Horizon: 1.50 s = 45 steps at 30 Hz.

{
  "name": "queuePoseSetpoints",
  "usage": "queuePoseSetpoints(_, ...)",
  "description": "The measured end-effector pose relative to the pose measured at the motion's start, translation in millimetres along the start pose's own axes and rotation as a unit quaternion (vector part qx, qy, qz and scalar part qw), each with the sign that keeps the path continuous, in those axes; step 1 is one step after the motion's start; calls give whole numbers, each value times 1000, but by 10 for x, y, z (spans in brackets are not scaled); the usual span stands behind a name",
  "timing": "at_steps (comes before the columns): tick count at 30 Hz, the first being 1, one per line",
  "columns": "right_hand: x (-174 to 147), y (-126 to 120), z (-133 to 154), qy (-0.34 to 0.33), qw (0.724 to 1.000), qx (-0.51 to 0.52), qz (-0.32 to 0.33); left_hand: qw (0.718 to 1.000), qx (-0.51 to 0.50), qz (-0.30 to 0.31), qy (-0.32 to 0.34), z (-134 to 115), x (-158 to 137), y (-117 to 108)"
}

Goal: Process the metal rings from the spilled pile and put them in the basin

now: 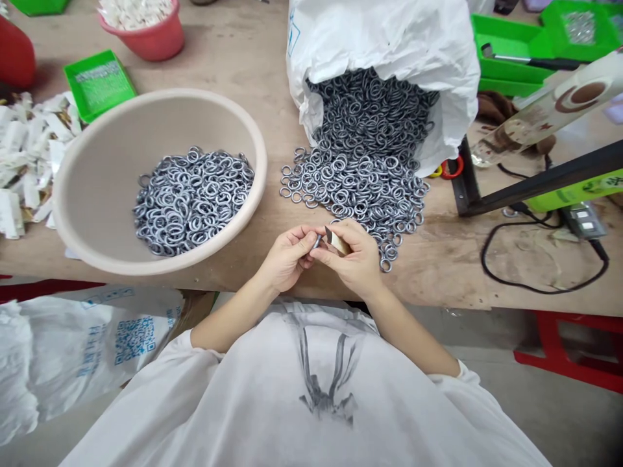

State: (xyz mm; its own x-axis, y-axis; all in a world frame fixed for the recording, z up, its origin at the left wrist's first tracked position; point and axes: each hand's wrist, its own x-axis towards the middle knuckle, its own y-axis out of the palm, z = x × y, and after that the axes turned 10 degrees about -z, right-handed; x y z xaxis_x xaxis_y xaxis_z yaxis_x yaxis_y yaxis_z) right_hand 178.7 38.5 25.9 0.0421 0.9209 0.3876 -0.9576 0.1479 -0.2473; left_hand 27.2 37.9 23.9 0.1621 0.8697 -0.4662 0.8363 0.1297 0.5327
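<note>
In front of my body, at the table's near edge, both hands meet. My left hand [286, 258] is closed, pinching a small grey ring [317, 241] between thumb and fingers. My right hand [361, 261] is wrapped round a short knife [337, 241] with a dark, slanted blade and a pale body; its blade points up and left, close by the ring. Just beyond the hands lies a heap of grey rings [365, 185], spilling from the mouth of a white sack [384, 39]. Left of them, a large beige basin [100, 172] contains many similar rings [195, 198].
White pieces [29, 162] are piled at the far left, near a green tray [100, 84] and a pink bucket [150, 35]. At right stand a black metal frame [530, 185], a looped cable [487, 259] and green bins [511, 39]. A red stool [559, 350] sits below the table.
</note>
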Motion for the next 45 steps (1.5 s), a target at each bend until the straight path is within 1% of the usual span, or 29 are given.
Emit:
queuePoseSetpoints(2, -10, -1, -5, -13, 1000, -12, -12, 1000, -15, 5, -23, 11, -9, 5)
queuePoseSetpoints(5, -28, -7, -28, -44, 998, -22, -29, 998, -29, 27, -58, 30, -14, 5)
queuePoseSetpoints(7, -40, -13, -49, -64, 997, -22, -37, 996, -24, 43, -79, 38, -9, -3)
queuePoseSetpoints(9, -48, -21, -63, -70, 997, -22, -35, 995, -11, 50, -89, 39, -6, -10)
queuePoseSetpoints(11, -48, -31, -59, -58, 998, -19, -24, 996, 7, 41, -73, 34, -9, -9)
queuePoseSetpoints(15, -15, -33, -17, -10, 1000, 14, -1, 998, 55, 13, 34, 37, -19, 17)
queuePoseSetpoints(17, 16, -26, -7, 26, 999, 36, 9, 995, 67, 9, 74, 50, -18, 26)
queuePoseSetpoints(20, 56, -40, -27, 94, 993, 62, 19, 992, 79, 12, 100, 69, -10, 14)
queuePoseSetpoints(21, 60, -56, -36, 105, 993, 59, 15, 991, 82, 10, 108, 72, -7, 3)
queuePoseSetpoints(22, 57, -79, -40, 102, 994, 48, 14, 989, 85, 8, 118, 72, -3, -9)
queuePoseSetpoints(23, 47, -105, -38, 84, 996, 29, 17, 988, 88, 6, 126, 71, 1, -22)
queuePoseSetpoints(25, 8, -155, -12, 19, 999, -19, 39, 986, 92, -1, 137, 66, 8, -43)
queuePoseSetpoints(27, -45, -185, 36, -42, 995, -61, 69, 985, 97, -8, 142, 58, 12, -51)
queuePoseSetpoints(29, -93, -186, 85, -67, 990, -90, 83, 984, 103, -18, 145, 49, 11, -45)
queuePoseSetpoints(32, -123, -166, 113, -68, 988, -108, 92, 981, 112, -23, 159, 34, 3, -34)
queuePoseSetpoints(35, -65, -182, 22, -43, 989, -110, 88, 976, 124, -3, 178, 34, -9, -45)
queuePoseSetpoints(38, 77, -234, -183, 23, 990, -136, 28, 977, 136, 29, 161, 55, -14, -79)
queuePoseSetpoints(39, 131, -246, -253, 43, 984, -170, 6, 979, 136, 32, 149, 61, -10, -95)
queuePoseSetpoints(40, 180, -249, -312, 50, 973, -226, 8, 981, 134, 29, 136, 64, -3, -113)
queuePoseSetpoints(41, 221, -240, -355, 53, 956, -287, 26, 984, 127, 21, 124, 62, 7, -135)
queuePoseSetpoints(43, 277, -191, -388, 54, 908, -405, 87, 990, 102, -5, 101, 37, 32, -185)
queuePoseSetpoints(45, 302, -119, -373, 59, 865, -479, 136, 994, 71, -37, 81, -14, 55, -241)
